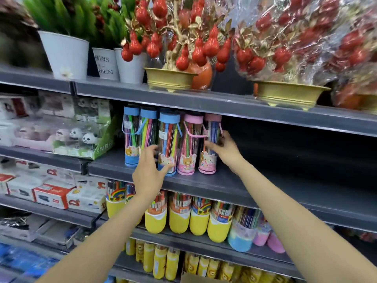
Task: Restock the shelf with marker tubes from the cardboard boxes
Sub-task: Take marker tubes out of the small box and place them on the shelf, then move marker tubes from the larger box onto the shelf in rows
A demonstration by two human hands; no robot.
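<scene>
Several marker tubes stand in a row on the grey middle shelf [255, 193]: blue-capped ones on the left, pink-capped ones on the right. My left hand [150, 172] curls round the lower part of a blue-capped tube [168, 139] at the shelf's front. My right hand [223, 148] grips the rightmost pink-capped tube [210, 160] at mid-height, thumb in front and fingers behind. A second pink-capped tube [189, 144] stands between the two held ones. No cardboard box body shows, only a brown corner [193, 278] at the bottom edge.
The same shelf runs dark and bare to the right of the tubes. Below stand yellow-based marker tubes [179, 217]. A green stapler display with panda figures [81, 137] sits to the left. Potted plants and red ornament trees in gold bowls [169, 78] fill the top shelf.
</scene>
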